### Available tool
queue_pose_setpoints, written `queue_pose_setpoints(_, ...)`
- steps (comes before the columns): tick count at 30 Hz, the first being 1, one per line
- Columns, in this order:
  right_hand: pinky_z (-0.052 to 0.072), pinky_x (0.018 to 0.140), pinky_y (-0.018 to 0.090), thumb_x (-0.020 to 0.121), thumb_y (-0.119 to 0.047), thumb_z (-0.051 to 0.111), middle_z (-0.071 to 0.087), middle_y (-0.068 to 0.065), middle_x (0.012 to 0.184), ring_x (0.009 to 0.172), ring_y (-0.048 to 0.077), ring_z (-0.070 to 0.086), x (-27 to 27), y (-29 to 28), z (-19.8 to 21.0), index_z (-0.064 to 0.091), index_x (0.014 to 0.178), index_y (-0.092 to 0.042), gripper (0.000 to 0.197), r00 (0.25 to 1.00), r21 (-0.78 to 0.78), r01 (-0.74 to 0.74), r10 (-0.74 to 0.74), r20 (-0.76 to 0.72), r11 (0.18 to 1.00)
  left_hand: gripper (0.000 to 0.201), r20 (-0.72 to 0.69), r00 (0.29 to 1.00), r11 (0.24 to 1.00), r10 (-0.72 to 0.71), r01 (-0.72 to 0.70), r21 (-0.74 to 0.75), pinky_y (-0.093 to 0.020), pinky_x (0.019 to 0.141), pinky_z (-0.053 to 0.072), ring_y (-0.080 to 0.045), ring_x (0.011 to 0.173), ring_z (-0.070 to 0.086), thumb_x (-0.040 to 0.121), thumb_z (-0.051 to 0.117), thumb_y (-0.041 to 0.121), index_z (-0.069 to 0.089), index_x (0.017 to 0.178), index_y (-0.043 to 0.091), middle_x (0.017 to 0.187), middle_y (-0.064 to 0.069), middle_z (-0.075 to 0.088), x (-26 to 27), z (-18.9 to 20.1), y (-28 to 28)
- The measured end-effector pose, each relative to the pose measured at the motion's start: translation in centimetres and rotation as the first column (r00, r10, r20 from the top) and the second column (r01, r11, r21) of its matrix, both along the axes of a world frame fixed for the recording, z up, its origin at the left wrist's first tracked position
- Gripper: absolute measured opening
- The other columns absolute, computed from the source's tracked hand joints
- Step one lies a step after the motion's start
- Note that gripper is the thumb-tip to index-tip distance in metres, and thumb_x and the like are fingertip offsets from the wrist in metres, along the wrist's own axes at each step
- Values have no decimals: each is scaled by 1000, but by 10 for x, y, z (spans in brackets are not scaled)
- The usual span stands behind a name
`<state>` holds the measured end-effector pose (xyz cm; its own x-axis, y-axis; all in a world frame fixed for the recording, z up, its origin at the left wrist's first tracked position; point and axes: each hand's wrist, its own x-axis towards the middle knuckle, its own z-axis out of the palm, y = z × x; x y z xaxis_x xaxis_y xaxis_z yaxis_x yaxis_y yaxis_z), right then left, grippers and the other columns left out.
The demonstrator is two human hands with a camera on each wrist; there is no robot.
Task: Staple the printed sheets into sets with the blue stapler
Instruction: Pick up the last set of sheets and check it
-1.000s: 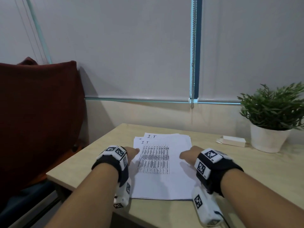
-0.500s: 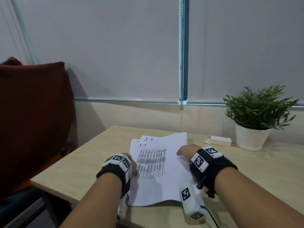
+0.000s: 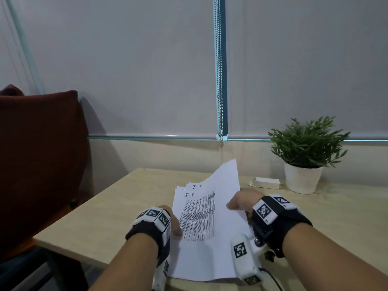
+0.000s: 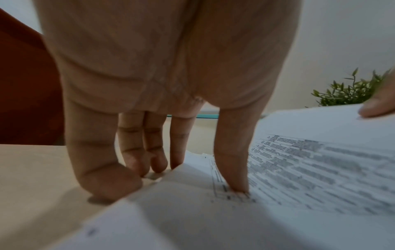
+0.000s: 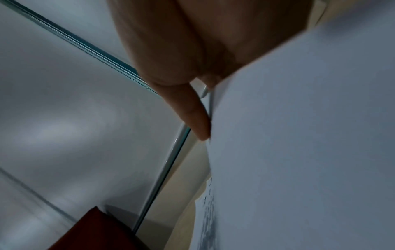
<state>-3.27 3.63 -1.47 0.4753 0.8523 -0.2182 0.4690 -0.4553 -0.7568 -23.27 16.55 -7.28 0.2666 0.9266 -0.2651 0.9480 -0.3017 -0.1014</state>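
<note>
A stack of printed sheets (image 3: 201, 250) lies on the wooden table (image 3: 117, 208) in front of me. My left hand (image 3: 174, 225) holds the stack's left edge. Its thumb (image 4: 233, 169) presses on the top sheet (image 4: 310, 170), and its other fingertips sit at the paper's edge, partly hidden by it. My right hand (image 3: 239, 201) pinches the right edge of the upper sheets (image 5: 299, 152) and holds that side raised off the pile, so its far corner stands up. Lower sheets marked "I.T" peek out at the back. No blue stapler shows in any view.
A potted green plant (image 3: 304, 156) stands at the back right, with a small white box (image 3: 266, 182) just left of it. A dark red chair back (image 3: 39, 164) rises left of the table. Window blinds and a bead chain (image 3: 219, 80) hang behind.
My right hand has taken hold of the right edge of the upper sheets and raised it. My left hand slid back along the left edge, thumb onto the page.
</note>
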Motion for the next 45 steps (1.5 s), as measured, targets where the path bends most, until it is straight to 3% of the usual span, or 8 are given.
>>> queue_pose_setpoints(2,49,77,25,75,-2,67,65,7,106,97,24,61,6,-5,-3,61,114,-3,40,999,191,16,-10,-37,981,52,67,998,998,1,4,-64,-35,83,54,-22,88,67,45,68,61,63,76,20,92,1,71,2,7,-6)
queue_pose_setpoints(7,53,84,49,57,11,63,69,20,105,93,36,67,26,-48,26,56,117,-8,63,912,631,2,257,-319,776,103,457,882,954,112,33,-298,-39,102,42,-26,123,50,66,55,79,33,143,14,142,-7,46,10,42,-32)
queue_pose_setpoints(10,59,72,35,62,22,66,71,14,100,86,25,69,47,-76,49,54,116,-12,64,871,729,-57,391,-298,682,118,879,342,861,331,272,-430,-38,91,47,-25,114,52,46,81,62,24,143,25,141,-5,45,27,56,-45)
queue_pose_setpoints(12,59,67,29,69,18,59,72,7,98,85,20,70,59,-90,55,53,115,-12,55,892,768,-20,358,-275,640,74,961,50,868,273,418,-268,-36,84,49,-21,106,60,66,77,35,43,131,24,129,-3,58,49,65,-50)
queue_pose_setpoints(17,56,78,33,86,7,56,68,0,103,89,16,68,81,-113,67,53,102,-24,34,985,845,122,42,-168,521,30,937,-337,927,90,373,45,-41,80,54,-33,96,67,76,66,18,63,104,9,102,-14,72,95,102,-77)
queue_pose_setpoints(24,48,88,39,88,-7,61,59,-2,111,101,20,59,91,-120,57,43,114,-26,37,972,839,204,-209,-111,505,28,931,-332,934,-152,259,245,-24,76,53,-9,94,66,84,65,22,55,110,25,103,8,68,124,98,-94)
queue_pose_setpoints(32,47,97,47,86,-3,61,62,-10,105,104,20,60,85,-117,40,46,112,-28,38,964,790,227,-247,-99,570,7,958,-276,967,-81,212,143,-27,70,51,-13,93,63,94,52,18,51,100,21,102,3,65,126,90,-98)
queue_pose_setpoints(45,46,66,21,87,-14,62,58,-17,91,83,2,58,72,-122,65,49,107,-25,26,934,862,208,-356,-34,463,13,922,-355,965,-151,149,215,-12,58,47,-7,89,63,94,53,20,52,106,20,99,5,64,137,119,-116)
